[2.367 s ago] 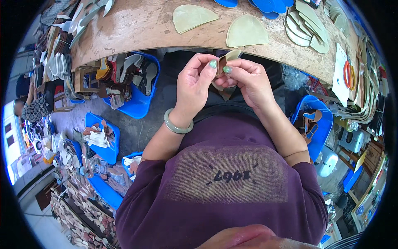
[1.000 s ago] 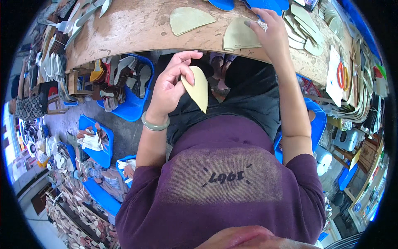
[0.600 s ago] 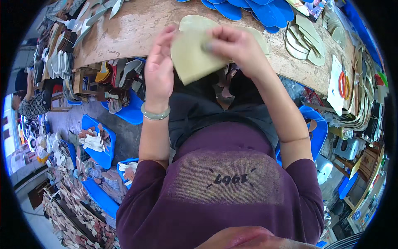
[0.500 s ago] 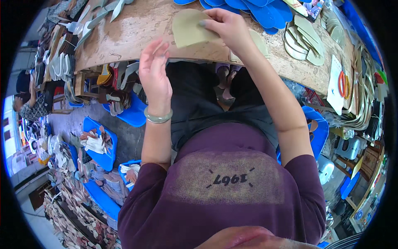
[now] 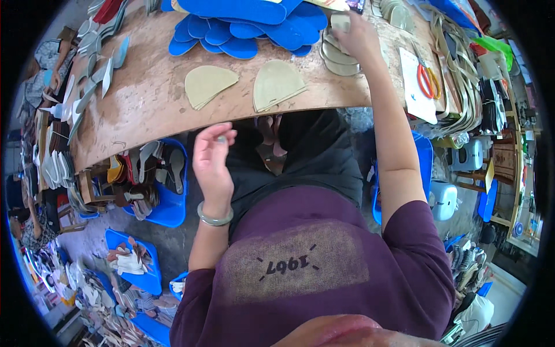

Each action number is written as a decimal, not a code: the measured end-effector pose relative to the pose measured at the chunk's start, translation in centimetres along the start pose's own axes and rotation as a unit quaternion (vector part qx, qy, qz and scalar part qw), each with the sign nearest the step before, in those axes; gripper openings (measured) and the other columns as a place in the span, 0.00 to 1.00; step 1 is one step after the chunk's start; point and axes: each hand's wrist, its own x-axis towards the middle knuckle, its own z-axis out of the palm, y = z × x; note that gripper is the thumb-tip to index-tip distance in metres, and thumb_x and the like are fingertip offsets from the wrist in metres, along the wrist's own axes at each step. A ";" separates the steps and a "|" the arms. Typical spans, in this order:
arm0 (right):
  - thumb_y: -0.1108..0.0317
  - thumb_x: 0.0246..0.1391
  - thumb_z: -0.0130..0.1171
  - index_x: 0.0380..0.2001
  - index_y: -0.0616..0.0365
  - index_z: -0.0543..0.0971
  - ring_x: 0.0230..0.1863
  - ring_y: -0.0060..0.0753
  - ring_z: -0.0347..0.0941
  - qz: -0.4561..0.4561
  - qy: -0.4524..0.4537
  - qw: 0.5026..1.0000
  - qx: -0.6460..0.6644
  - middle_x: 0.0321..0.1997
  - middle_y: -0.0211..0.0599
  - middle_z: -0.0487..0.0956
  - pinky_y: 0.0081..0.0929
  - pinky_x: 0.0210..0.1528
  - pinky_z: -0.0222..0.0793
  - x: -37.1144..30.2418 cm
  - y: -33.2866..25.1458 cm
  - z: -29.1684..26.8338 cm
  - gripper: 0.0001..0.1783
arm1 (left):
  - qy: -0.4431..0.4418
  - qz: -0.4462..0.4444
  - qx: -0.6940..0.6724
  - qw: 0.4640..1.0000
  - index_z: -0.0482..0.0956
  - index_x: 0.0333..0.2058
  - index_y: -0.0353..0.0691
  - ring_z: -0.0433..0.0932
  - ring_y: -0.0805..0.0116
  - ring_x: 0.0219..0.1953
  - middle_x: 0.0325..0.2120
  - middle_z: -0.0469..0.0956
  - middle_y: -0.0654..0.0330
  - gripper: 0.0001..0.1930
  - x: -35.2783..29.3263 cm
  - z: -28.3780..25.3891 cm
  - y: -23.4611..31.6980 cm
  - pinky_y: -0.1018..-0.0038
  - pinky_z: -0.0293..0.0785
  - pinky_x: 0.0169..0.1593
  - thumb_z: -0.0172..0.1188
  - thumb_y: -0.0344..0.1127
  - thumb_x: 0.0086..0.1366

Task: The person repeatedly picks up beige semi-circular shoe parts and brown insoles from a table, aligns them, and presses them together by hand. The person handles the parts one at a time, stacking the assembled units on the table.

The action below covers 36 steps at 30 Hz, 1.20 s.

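Note:
My right hand [image 5: 359, 39] reaches out at the far right of the middle. Its thumb and fingers close on a beige half-oval piece [image 5: 341, 22] at the top of a fanned pile of similar pieces [image 5: 341, 68]. The fingertips are partly hidden. Just off the table's near edge, my left hand [image 5: 214, 159] hovers with loosely bent fingers and nothing in it. Nearest to it on the table lies a small beige stack [image 5: 209, 85]. A second beige stack [image 5: 280, 85] sits to the right of that one, its layers slightly offset.
Blue insole-shaped pieces [image 5: 243, 32] heap at the back of the wooden table [image 5: 144, 110]. Orange-handled scissors [image 5: 428, 81] rest on white paper at right. Grey-white shaped pieces [image 5: 87, 81] line the left side. Below stand blue bins [image 5: 139, 277]; another person [image 5: 51, 61] works at far left.
My right hand has let go of the beige piece, which now lies on the table, and has reached over to the fanned pile. The view has turned rightward. My left hand stays off the edge.

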 end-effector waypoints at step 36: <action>0.67 0.58 0.58 0.39 0.65 0.81 0.27 0.17 0.76 0.122 -0.272 0.754 0.585 0.28 0.31 0.81 0.16 0.29 0.72 -15.4 -12.1 -9.6 0.12 | -0.137 0.272 0.336 0.891 0.66 0.60 0.33 0.80 0.48 0.45 0.49 0.75 0.40 0.29 0.0 7.0 0.6 0.67 0.78 0.44 0.50 0.17 0.58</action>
